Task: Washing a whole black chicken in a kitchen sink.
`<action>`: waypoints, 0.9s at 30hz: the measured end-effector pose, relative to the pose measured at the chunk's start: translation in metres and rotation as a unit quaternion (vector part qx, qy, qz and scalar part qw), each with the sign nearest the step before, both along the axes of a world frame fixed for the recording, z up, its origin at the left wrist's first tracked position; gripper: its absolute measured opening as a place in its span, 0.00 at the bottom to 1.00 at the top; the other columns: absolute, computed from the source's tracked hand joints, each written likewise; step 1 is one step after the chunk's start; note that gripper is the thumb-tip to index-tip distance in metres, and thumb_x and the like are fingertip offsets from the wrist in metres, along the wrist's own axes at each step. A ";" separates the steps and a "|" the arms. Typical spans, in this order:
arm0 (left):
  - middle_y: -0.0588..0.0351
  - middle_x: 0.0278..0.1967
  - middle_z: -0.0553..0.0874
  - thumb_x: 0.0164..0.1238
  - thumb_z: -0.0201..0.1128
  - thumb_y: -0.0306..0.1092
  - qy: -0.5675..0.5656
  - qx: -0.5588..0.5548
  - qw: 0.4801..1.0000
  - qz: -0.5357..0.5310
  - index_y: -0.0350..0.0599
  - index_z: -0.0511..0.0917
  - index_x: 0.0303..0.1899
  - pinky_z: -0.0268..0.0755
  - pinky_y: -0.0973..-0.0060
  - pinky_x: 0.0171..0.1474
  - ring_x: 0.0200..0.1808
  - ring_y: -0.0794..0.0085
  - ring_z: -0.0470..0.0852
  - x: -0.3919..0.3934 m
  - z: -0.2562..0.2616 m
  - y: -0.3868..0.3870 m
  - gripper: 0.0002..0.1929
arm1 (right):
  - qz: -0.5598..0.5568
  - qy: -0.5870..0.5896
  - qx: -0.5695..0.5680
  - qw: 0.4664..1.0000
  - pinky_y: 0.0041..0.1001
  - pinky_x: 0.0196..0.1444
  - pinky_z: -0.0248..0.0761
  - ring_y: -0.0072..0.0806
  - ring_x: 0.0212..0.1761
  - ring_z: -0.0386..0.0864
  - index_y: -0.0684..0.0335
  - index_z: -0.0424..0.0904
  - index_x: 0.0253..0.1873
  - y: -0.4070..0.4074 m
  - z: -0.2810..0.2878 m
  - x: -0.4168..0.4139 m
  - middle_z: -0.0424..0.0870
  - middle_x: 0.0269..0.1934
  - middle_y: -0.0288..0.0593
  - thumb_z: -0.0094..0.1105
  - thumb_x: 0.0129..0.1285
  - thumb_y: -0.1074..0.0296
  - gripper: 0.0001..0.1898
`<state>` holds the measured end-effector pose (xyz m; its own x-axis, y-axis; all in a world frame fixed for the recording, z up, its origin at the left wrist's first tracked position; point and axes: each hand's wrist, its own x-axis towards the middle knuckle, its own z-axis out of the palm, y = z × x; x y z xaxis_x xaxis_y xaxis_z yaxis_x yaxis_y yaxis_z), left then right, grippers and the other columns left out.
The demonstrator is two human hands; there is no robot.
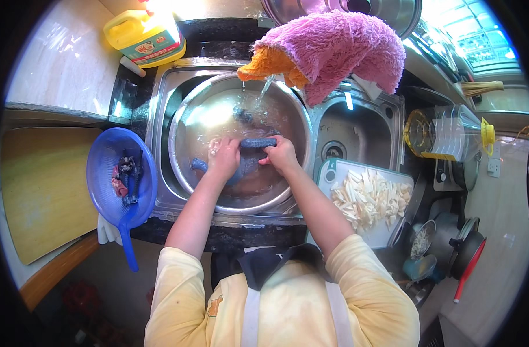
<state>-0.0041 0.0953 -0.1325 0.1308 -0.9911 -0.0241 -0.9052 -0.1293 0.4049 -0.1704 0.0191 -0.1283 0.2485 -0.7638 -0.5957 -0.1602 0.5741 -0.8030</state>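
A round metal basin (pixel 307 130) of cloudy water sits in the left sink bowl, with tap water running into it. Both my hands are over this basin. The right end of a dark, scaly-skinned piece of meat (pixel 258 142) is pinched in my right hand (pixel 281 154). My left hand (pixel 224 158) is wet and has its fingers at the piece's left end. Another bluish scaly piece (pixel 199 164) lies in the water left of that hand. A dark lump (pixel 242 115) lies under the stream. Water and glare blur what is deeper.
Left of the sink, a blue plastic colander (pixel 138 173) holds dark pieces and pinkish flesh. At right, a white cutting board (pixel 359 167) bears pale cut strips (pixel 372 195) beside the right sink bowl (pixel 355 126). Pink and orange cloths (pixel 333 47) hang over the basin's back edge.
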 end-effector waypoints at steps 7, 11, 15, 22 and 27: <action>0.48 0.41 0.79 0.51 0.64 0.29 0.117 -0.094 0.988 -0.042 0.41 0.77 0.44 0.66 0.59 0.55 0.46 0.52 0.77 -0.014 0.012 0.010 0.16 | 0.158 0.230 -0.317 0.906 0.33 0.22 0.76 0.37 0.24 0.84 0.70 0.77 0.40 0.005 0.031 -0.011 0.82 0.28 0.53 0.57 0.54 0.77 0.08; 0.47 0.42 0.80 0.51 0.62 0.26 0.209 -0.111 0.971 -0.026 0.44 0.77 0.45 0.68 0.60 0.53 0.48 0.52 0.77 -0.026 0.024 -0.003 0.16 | 0.230 0.321 -0.380 0.837 0.37 0.27 0.74 0.37 0.20 0.81 0.66 0.77 0.35 0.009 0.021 -0.015 0.80 0.23 0.48 0.62 0.56 0.68 0.08; 0.45 0.43 0.82 0.51 0.55 0.20 0.341 -0.091 0.935 -0.027 0.43 0.78 0.46 0.70 0.62 0.52 0.48 0.51 0.79 -0.016 0.016 -0.020 0.17 | 0.171 0.112 0.065 0.977 0.35 0.27 0.70 0.27 0.13 0.71 0.62 0.74 0.28 0.001 0.027 -0.017 0.74 0.17 0.36 0.61 0.61 0.60 0.13; 0.43 0.41 0.83 0.50 0.50 0.20 0.265 -0.002 0.964 -0.007 0.43 0.81 0.45 0.71 0.61 0.53 0.48 0.51 0.80 -0.002 0.012 -0.039 0.19 | 0.114 -0.246 0.314 0.910 0.26 0.27 0.60 0.20 0.11 0.52 0.55 0.67 0.28 -0.001 0.048 -0.013 0.57 0.10 0.28 0.47 0.71 0.49 0.20; 0.42 0.43 0.84 0.49 0.50 0.22 0.311 0.059 0.948 0.041 0.47 0.81 0.48 0.71 0.62 0.55 0.48 0.50 0.81 0.001 0.007 -0.038 0.22 | 0.078 -0.308 0.293 0.902 0.29 0.31 0.61 0.20 0.11 0.48 0.57 0.68 0.33 0.008 0.043 -0.017 0.55 0.11 0.28 0.40 0.74 0.47 0.21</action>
